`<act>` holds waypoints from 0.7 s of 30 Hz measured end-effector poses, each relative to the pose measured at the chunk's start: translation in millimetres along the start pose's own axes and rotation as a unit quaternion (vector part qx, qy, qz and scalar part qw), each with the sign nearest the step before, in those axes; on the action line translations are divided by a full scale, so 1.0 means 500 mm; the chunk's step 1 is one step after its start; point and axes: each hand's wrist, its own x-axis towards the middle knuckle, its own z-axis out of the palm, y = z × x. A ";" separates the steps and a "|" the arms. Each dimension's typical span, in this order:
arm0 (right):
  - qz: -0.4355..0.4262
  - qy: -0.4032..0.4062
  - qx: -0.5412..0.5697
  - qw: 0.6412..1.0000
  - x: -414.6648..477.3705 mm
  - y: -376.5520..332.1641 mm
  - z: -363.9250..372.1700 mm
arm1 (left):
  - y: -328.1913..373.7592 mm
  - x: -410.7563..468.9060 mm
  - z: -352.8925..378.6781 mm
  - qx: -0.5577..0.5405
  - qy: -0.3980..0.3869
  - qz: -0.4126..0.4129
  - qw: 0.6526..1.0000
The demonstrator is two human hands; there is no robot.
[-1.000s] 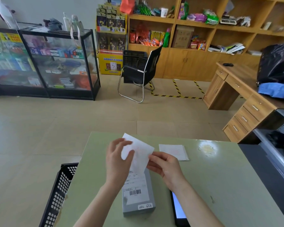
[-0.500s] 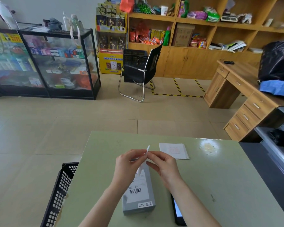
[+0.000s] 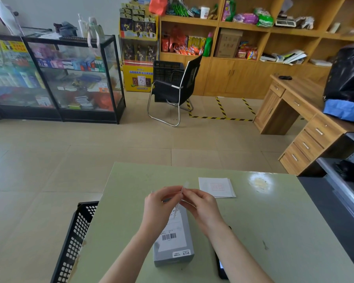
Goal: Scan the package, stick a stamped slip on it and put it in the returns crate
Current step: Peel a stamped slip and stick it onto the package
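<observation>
- Right now both hands meet above the far end of the box (image 3: 173, 245): left hand (image 3: 158, 207) and right hand (image 3: 201, 208) pinch one slip (image 3: 185, 184) between their fingertips, seen nearly edge-on.
- Whether the backing is off, I cannot tell.
- Directly below and toward the person lies the box, on the table (image 3: 274, 231), its long axis running away from the person, barcode label up.
- Both hands are about equally near; the slip need only come straight down.
- Spare slips (image 3: 217, 187) lie beyond the right hand.
- Left of the table, below its edge, sits the crate (image 3: 74, 242), nearer the left hand.
</observation>
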 end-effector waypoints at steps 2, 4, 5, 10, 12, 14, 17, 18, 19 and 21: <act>-0.009 0.001 0.003 1.000 -0.003 0.001 0.001 | 0.000 0.000 0.002 0.004 0.003 0.004 1.000; -0.023 -0.001 -0.006 1.000 -0.006 0.002 0.000 | 0.001 0.000 0.003 0.009 0.006 0.008 1.000; -0.029 -0.002 -0.014 0.999 -0.007 0.003 -0.001 | 0.002 0.000 0.003 0.012 0.008 0.010 1.000; -0.055 0.007 -0.069 0.996 -0.007 0.005 -0.004 | 0.001 -0.003 0.003 0.028 0.013 0.027 0.999; -0.059 0.008 -0.081 0.995 -0.007 0.005 -0.003 | 0.001 -0.006 0.005 0.025 0.016 0.030 0.999; -0.061 0.006 -0.083 0.995 -0.008 0.006 -0.001 | 0.002 -0.007 0.007 0.022 0.018 0.027 0.999; -0.063 0.007 -0.080 0.995 -0.009 0.006 -0.001 | 0.001 -0.008 0.007 0.023 0.019 0.021 0.999; -0.062 0.009 -0.079 0.995 -0.009 0.006 -0.002 | 0.002 -0.008 0.008 0.023 0.020 0.020 0.999; -0.061 0.011 -0.078 0.995 -0.009 0.006 -0.003 | 0.003 -0.009 0.008 0.023 0.020 0.019 0.999; -0.058 0.013 -0.075 0.995 -0.009 0.007 -0.003 | 0.004 -0.009 0.009 0.021 0.020 0.018 0.999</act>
